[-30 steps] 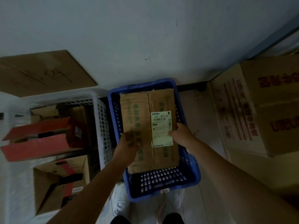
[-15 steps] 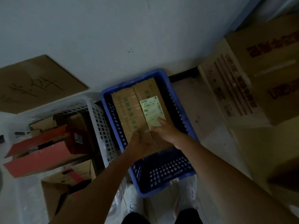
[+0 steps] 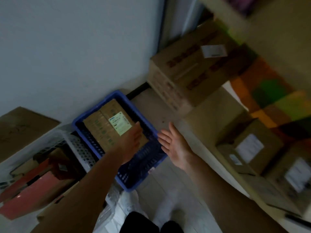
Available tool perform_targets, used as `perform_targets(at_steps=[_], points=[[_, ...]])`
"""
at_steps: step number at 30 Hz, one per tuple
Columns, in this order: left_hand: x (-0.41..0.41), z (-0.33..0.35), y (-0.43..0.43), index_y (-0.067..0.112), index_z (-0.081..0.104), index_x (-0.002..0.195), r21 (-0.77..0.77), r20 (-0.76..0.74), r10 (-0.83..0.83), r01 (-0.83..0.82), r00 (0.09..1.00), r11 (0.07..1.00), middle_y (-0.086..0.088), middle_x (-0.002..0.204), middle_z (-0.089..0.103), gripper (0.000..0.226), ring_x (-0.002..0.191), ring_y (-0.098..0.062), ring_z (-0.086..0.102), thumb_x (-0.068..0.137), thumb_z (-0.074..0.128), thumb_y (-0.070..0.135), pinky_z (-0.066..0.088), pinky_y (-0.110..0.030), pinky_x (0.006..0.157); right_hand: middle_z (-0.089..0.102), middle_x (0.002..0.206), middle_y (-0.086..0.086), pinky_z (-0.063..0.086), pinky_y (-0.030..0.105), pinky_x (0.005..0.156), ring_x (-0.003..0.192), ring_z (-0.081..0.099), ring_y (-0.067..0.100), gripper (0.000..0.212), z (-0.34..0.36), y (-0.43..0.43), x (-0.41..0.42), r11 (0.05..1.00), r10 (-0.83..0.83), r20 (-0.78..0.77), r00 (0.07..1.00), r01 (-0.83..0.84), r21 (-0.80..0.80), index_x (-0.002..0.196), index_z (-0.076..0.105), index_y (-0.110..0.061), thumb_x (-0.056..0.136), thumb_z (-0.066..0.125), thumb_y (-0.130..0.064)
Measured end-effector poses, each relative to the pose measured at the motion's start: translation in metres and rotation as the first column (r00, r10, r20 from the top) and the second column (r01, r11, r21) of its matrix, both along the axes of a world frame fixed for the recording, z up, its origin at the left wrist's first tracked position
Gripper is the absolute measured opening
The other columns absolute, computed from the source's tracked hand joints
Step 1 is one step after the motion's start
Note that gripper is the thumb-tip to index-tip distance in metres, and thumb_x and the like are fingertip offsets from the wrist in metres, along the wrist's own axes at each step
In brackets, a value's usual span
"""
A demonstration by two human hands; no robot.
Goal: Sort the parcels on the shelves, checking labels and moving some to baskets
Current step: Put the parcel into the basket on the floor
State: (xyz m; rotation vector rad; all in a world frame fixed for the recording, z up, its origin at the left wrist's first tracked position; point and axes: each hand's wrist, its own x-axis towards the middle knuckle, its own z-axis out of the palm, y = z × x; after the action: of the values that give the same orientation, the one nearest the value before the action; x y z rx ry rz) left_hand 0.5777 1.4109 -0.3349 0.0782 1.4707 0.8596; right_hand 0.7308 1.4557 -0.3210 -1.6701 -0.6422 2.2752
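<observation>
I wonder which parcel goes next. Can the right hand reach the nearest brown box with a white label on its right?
Probably yes. The right hand is open and empty, and the brown box sits to its right with nothing standing between them.

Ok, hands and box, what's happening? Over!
Left hand open, over the brown cardboard box. Right hand open, empty, beside the blue plastic basket. Box lies flat in basket, white label up. Nothing blocking.
</observation>
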Motion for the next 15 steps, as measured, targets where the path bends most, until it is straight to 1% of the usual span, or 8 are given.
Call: perform_targets(at_steps=[2, 4, 7, 9, 11, 12, 14, 15], points=[[0.023, 0.021, 0.012, 0.014, 0.022, 0.156, 0.053, 0.014, -0.059, 0.059, 0.998, 0.997, -0.004, 0.163, 0.024, 0.058, 0.150, -0.023, 0.020, 0.106, 0.030, 0.043, 0.017, -0.039, 0.122, 0.039, 0.156, 0.009, 0.027, 0.035, 0.116, 0.144, 0.037, 0.022, 0.073, 0.021, 0.002, 0.029, 0.997, -0.072, 0.019, 0.997, 0.071, 0.036, 0.153, 0.033, -0.011, 0.099, 0.035, -0.060], [0.057, 0.047, 0.020, 0.015, 0.020, 0.157, 0.109, 0.031, -0.147, 0.143, 0.989, 0.984, -0.003, 0.163, 0.022, 0.056, 0.151, -0.022, 0.018, 0.107, 0.029, 0.040, 0.015, -0.039, 0.123, 0.041, 0.155, 0.010, 0.029, 0.034, 0.113, 0.143, 0.039, 0.023, 0.071, 0.042, 0.001, 0.071, 0.981, -0.187, 0.059, 0.981, 0.183, 0.065, 0.152, 0.036, -0.010, 0.100, 0.036, -0.059], [0.096, 0.058, 0.023, 0.015, 0.019, 0.157, 0.148, 0.074, -0.208, 0.196, 0.975, 0.969, -0.002, 0.163, 0.024, 0.059, 0.151, -0.021, 0.018, 0.106, 0.030, 0.043, 0.013, -0.038, 0.122, 0.042, 0.154, 0.012, 0.027, 0.040, 0.120, 0.143, 0.039, 0.026, 0.065, 0.056, -0.011, 0.119, 0.955, -0.287, 0.104, 0.952, 0.277, 0.101, 0.150, 0.038, -0.008, 0.103, 0.037, -0.053], [0.132, 0.062, 0.014, 0.015, 0.019, 0.158, 0.157, 0.101, -0.253, 0.236, 0.962, 0.959, -0.003, 0.163, 0.024, 0.061, 0.151, -0.022, 0.019, 0.106, 0.030, 0.045, 0.015, -0.037, 0.120, 0.041, 0.154, 0.013, 0.027, 0.041, 0.120, 0.143, 0.039, 0.026, 0.060, 0.055, -0.033, 0.160, 0.927, -0.369, 0.140, 0.919, 0.353, 0.126, 0.151, 0.035, -0.008, 0.104, 0.039, -0.046], [0.169, 0.054, 0.010, 0.015, 0.020, 0.158, 0.193, 0.107, -0.323, 0.300, 0.940, 0.934, -0.004, 0.163, 0.024, 0.060, 0.151, -0.023, 0.019, 0.106, 0.031, 0.043, 0.016, -0.037, 0.120, 0.040, 0.155, 0.012, 0.032, 0.039, 0.113, 0.142, 0.040, 0.026, 0.056, 0.044, -0.048, 0.203, 0.890, -0.450, 0.194, 0.872, 0.418, 0.184, 0.152, 0.035, -0.010, 0.105, 0.042, -0.040], [0.174, 0.052, 0.012, 0.015, 0.020, 0.157, 0.194, 0.095, -0.332, 0.310, 0.938, 0.931, -0.004, 0.163, 0.024, 0.059, 0.151, -0.023, 0.019, 0.106, 0.031, 0.043, 0.016, -0.037, 0.120, 0.040, 0.155, 0.012, 0.035, 0.039, 0.109, 0.141, 0.041, 0.026, 0.055, 0.040, -0.047, 0.211, 0.883, -0.462, 0.234, 0.855, 0.421, 0.207, 0.151, 0.036, -0.011, 0.105, 0.045, -0.038], [0.210, 0.032, 0.016, 0.016, 0.021, 0.157, 0.209, 0.075, -0.422, 0.400, 0.903, 0.892, -0.003, 0.163, 0.024, 0.060, 0.151, -0.022, 0.019, 0.105, 0.034, 0.045, 0.014, -0.038, 0.121, 0.044, 0.152, 0.010, 0.043, 0.039, 0.099, 0.135, 0.047, 0.028, 0.053, 0.013, -0.054, 0.249, 0.851, -0.519, 0.308, 0.797, 0.449, 0.271, 0.149, 0.040, -0.012, 0.103, 0.050, -0.036], [0.213, 0.028, 0.021, 0.018, 0.023, 0.156, 0.193, 0.065, -0.430, 0.412, 0.900, 0.891, -0.001, 0.163, 0.025, 0.061, 0.151, -0.022, 0.019, 0.104, 0.036, 0.046, 0.014, -0.040, 0.123, 0.047, 0.148, 0.010, 0.046, 0.039, 0.095, 0.131, 0.051, 0.028, 0.054, 0.005, -0.051, 0.255, 0.857, -0.508, 0.340, 0.791, 0.425, 0.292, 0.149, 0.041, -0.012, 0.102, 0.054, -0.035]])
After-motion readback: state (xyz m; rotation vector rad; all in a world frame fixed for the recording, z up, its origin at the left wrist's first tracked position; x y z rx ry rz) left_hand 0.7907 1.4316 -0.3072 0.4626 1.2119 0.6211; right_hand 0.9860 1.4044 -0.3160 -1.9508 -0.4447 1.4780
